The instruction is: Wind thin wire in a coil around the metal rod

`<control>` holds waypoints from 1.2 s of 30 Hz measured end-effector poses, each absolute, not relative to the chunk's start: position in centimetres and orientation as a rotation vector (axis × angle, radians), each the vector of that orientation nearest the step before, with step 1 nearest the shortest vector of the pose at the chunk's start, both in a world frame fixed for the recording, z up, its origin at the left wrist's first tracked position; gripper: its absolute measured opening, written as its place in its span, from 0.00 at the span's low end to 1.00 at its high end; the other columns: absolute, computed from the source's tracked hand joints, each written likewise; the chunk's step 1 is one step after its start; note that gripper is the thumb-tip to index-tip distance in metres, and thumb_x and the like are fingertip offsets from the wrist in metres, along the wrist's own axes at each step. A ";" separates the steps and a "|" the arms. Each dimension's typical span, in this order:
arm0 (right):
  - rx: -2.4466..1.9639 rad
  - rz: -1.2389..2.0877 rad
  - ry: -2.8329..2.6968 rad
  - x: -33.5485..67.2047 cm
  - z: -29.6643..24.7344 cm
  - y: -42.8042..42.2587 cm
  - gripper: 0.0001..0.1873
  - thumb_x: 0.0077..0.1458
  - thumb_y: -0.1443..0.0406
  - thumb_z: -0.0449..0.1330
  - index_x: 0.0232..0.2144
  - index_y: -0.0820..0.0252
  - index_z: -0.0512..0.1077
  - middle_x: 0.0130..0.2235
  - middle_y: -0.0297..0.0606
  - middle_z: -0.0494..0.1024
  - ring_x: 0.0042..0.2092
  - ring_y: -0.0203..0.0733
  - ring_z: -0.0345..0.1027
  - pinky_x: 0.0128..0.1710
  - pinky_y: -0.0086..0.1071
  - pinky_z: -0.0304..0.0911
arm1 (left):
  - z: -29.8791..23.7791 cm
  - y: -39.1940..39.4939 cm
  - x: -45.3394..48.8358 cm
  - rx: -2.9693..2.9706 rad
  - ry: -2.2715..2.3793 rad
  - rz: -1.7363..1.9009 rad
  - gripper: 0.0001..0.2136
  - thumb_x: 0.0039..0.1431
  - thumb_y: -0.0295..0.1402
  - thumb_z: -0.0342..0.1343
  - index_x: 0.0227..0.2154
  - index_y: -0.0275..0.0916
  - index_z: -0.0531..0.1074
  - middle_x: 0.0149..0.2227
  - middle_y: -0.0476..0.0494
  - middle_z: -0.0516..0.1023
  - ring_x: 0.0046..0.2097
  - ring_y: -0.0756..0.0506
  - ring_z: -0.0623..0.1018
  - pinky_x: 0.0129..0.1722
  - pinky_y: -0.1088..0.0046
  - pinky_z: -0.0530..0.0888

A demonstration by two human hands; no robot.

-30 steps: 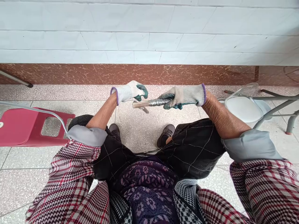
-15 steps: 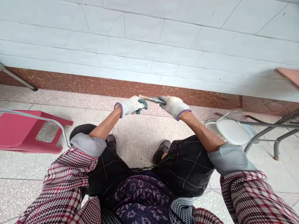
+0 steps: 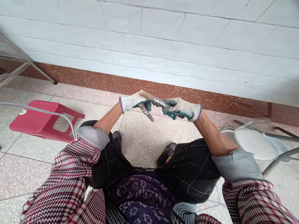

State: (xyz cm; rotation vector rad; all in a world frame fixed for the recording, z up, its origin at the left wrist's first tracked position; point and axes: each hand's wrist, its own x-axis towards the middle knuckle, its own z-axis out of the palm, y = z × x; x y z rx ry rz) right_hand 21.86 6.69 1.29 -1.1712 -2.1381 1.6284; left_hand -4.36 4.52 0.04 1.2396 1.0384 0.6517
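Observation:
My left hand (image 3: 139, 101), in a white knit glove with a green palm, is closed around a short stick (image 3: 146, 113) with silvery wrapping. That stick's lower end points down and right; the gloved fingers hide its other part. A second stick (image 3: 159, 102), brownish and wound with silvery wire-like wrapping at its middle, is held in my right hand (image 3: 181, 108), gloved the same way. Its bare end reaches left, over or against the top of my left hand; I cannot tell whether they touch. My right fingers are slightly blurred around the wrapped part.
A red plastic stool (image 3: 39, 119) stands on the left behind a curved metal bar (image 3: 46, 112). At right is a white round-seated chair (image 3: 255, 143) with metal legs. A white tiled wall (image 3: 161, 53) rises ahead. My shoes rest on the speckled floor (image 3: 137, 141).
The right-hand stick has swung so its bare end lies over my left hand. The left-hand stick now shows below the fingers. The view has shifted, bringing the red stool further in.

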 end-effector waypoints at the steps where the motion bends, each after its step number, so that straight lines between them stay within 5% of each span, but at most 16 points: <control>1: -1.173 1.659 -2.004 21.5 1.2 6.6 0.14 0.49 0.63 0.72 0.39 0.59 0.79 0.29 0.30 0.76 0.24 0.33 0.64 0.19 0.28 0.63 | -0.1 4.7 -4.3 1.167 0.946 0.721 0.11 0.71 0.38 0.62 0.41 0.34 0.82 0.30 0.38 0.82 0.34 0.44 0.82 0.37 0.69 0.79; 5: -1.178 1.648 -1.643 20.2 0.5 6.2 0.14 0.45 0.67 0.71 0.37 0.60 0.76 0.29 0.31 0.75 0.23 0.31 0.63 0.17 0.27 0.61 | -1.4 5.8 -3.9 0.805 0.749 0.914 0.30 0.79 0.57 0.42 0.53 0.36 0.77 0.30 0.39 0.82 0.31 0.39 0.85 0.33 0.62 0.82; 7: -1.174 1.638 -1.526 20.0 0.1 6.1 0.16 0.44 0.67 0.71 0.38 0.60 0.76 0.28 0.31 0.75 0.23 0.32 0.63 0.16 0.27 0.61 | -2.1 6.4 -3.6 0.727 0.684 0.963 0.31 0.78 0.58 0.41 0.55 0.35 0.76 0.29 0.41 0.82 0.29 0.41 0.84 0.35 0.60 0.84; 11: -1.142 1.625 -1.381 19.8 -0.4 6.3 0.18 0.44 0.66 0.71 0.39 0.60 0.75 0.28 0.31 0.75 0.23 0.32 0.63 0.16 0.26 0.61 | -2.6 6.7 -3.0 0.705 0.615 1.018 0.23 0.75 0.52 0.54 0.54 0.35 0.77 0.29 0.46 0.81 0.24 0.45 0.79 0.32 0.63 0.82; 14: -1.148 1.571 -1.313 19.2 -0.5 6.6 0.19 0.44 0.65 0.70 0.42 0.61 0.76 0.26 0.29 0.73 0.21 0.31 0.61 0.15 0.26 0.59 | -2.4 6.5 -2.6 0.711 0.680 1.110 0.10 0.70 0.33 0.59 0.51 0.37 0.78 0.27 0.53 0.76 0.20 0.51 0.72 0.25 0.72 0.76; 16: -1.176 1.522 -1.290 18.7 -0.8 6.9 0.19 0.45 0.66 0.70 0.42 0.61 0.76 0.25 0.27 0.73 0.21 0.30 0.60 0.14 0.25 0.58 | -2.2 6.4 -2.2 0.713 0.782 1.208 0.11 0.66 0.22 0.58 0.48 0.37 0.78 0.26 0.57 0.72 0.18 0.54 0.67 0.22 0.75 0.72; 21: -1.353 1.384 -1.233 18.1 -2.1 8.2 0.13 0.50 0.69 0.70 0.39 0.60 0.75 0.25 0.27 0.74 0.21 0.30 0.61 0.14 0.25 0.59 | -2.2 5.8 -0.9 0.780 0.975 1.355 0.11 0.57 0.13 0.58 0.35 0.34 0.76 0.30 0.51 0.77 0.27 0.52 0.76 0.33 0.70 0.80; 25: -1.467 1.262 -1.075 20.5 -2.8 10.5 0.10 0.58 0.70 0.70 0.38 0.58 0.72 0.24 0.26 0.72 0.21 0.29 0.60 0.16 0.24 0.59 | -1.7 3.9 -0.7 0.905 1.041 1.226 0.10 0.55 0.13 0.60 0.29 0.34 0.73 0.29 0.48 0.76 0.28 0.50 0.77 0.31 0.69 0.79; 36: -1.789 0.827 -0.766 34.3 -3.7 14.1 0.07 0.71 0.71 0.62 0.37 0.60 0.69 0.27 0.24 0.67 0.23 0.28 0.58 0.22 0.23 0.60 | 0.4 2.1 -4.0 0.697 1.206 1.360 0.08 0.68 0.22 0.57 0.33 0.38 0.73 0.20 0.58 0.64 0.17 0.55 0.58 0.17 0.77 0.66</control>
